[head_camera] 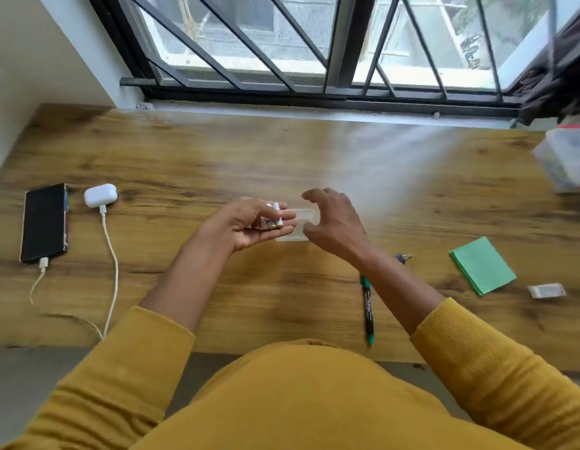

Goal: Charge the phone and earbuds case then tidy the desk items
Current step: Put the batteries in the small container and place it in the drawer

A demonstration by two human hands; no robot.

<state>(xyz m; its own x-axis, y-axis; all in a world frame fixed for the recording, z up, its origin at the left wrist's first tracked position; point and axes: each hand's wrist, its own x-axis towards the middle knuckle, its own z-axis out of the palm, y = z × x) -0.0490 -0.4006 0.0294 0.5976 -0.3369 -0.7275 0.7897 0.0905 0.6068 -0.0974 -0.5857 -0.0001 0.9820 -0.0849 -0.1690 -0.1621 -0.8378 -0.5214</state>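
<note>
While the desk [217, 151] fills most of the frame, the charging half of the job looks done: at left the phone [44, 223] lies flat with a cable plugged into its lower end, and just beside it to the right the earbuds case [100, 195] sits with its own cable attached. Tidying is the step in hand. At right lie a green pad [482, 265], a pen [367, 308] near the lower centre, keys [402, 257] partly hidden behind the right forearm, and a small box [547, 290] toward the right edge. At centre a clear box [296, 226] rests on the wood. The left hand [246, 227] is palm-up, fingers loosely cupped around a few small batteries [273, 219]. The right hand [335, 219] hovers over the clear box, fingers and thumb spread in a wide curl, holding nothing; whether it touches the box cannot be told. To do this well, the right hand should probably steady the box while the left tips the batteries in low and slowly, so none roll across the desk.
</note>
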